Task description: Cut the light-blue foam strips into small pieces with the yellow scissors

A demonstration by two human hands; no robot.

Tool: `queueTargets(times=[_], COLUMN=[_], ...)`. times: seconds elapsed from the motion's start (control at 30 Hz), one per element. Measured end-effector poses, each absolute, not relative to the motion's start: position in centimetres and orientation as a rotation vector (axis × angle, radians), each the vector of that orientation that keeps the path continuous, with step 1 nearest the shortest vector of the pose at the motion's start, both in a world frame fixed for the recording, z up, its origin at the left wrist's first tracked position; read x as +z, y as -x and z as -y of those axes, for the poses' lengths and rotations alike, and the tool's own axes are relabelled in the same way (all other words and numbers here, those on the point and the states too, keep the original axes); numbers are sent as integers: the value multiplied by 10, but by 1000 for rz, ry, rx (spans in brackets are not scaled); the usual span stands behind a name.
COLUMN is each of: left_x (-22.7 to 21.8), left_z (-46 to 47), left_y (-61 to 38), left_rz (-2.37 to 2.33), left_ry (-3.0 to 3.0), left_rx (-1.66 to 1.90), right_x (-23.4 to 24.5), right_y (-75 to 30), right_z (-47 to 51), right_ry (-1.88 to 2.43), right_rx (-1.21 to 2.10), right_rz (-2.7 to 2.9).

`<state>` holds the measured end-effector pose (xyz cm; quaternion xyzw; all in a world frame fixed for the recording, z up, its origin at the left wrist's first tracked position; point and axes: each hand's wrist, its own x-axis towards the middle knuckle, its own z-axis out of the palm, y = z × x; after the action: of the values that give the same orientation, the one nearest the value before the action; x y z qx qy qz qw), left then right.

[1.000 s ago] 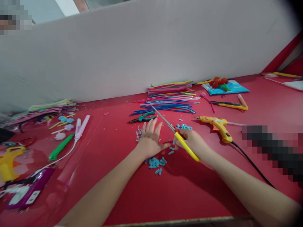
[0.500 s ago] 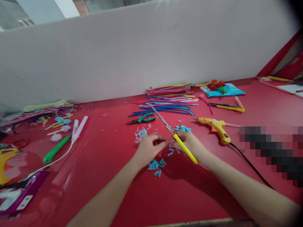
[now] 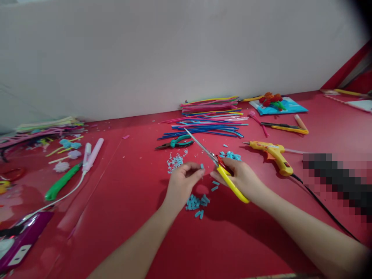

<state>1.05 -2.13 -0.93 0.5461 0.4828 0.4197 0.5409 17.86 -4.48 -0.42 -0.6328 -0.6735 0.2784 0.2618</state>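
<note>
My left hand (image 3: 183, 183) pinches a small light-blue piece (image 3: 202, 166) upright between thumb and fingertips. My right hand (image 3: 241, 176) is closed around scissors with yellow handles (image 3: 234, 187); the blades (image 3: 200, 145) point up and to the left, apart from the piece. Below my left hand lies a pile of short blue pieces (image 3: 195, 202). A couple of loose blue pieces (image 3: 215, 188) lie between my hands. Beyond my right hand is another heap of blue pieces (image 3: 231, 155). Fine pale-blue clippings (image 3: 175, 162) lie just beyond my left hand.
Teal-handled pliers (image 3: 176, 143) lie before rows of coloured pipe cleaners (image 3: 209, 124) along the white wall (image 3: 130, 58). On the right are a yellow glue gun (image 3: 271, 152) and red flowers on a blue packet (image 3: 293, 106). A pink corded iron (image 3: 94, 155) and green-handled tool (image 3: 59, 184) lie left.
A small blue piece now shows upright in my left fingertips. My hands have moved slightly apart, with the scissors still in my right hand. The view has tilted down a little.
</note>
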Motion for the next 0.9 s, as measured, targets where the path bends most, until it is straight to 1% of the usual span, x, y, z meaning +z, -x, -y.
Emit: queueTargets(times=[0.17, 0.37, 0.9], left_x=[-8, -5, -6], left_z=[13, 13, 14], left_y=[-2, 1, 1], left_rz=[-1055, -993, -944], left_ry=[-961, -879, -844], left_rx=[1223, 1296, 1342], right_x=[-2, -12, -16], right_y=[-185, -185, -181], right_z=[49, 52, 54], right_ry=[1894, 1898, 1853], right_rx=[450, 180, 19], right_rz=[2072, 2293, 2365])
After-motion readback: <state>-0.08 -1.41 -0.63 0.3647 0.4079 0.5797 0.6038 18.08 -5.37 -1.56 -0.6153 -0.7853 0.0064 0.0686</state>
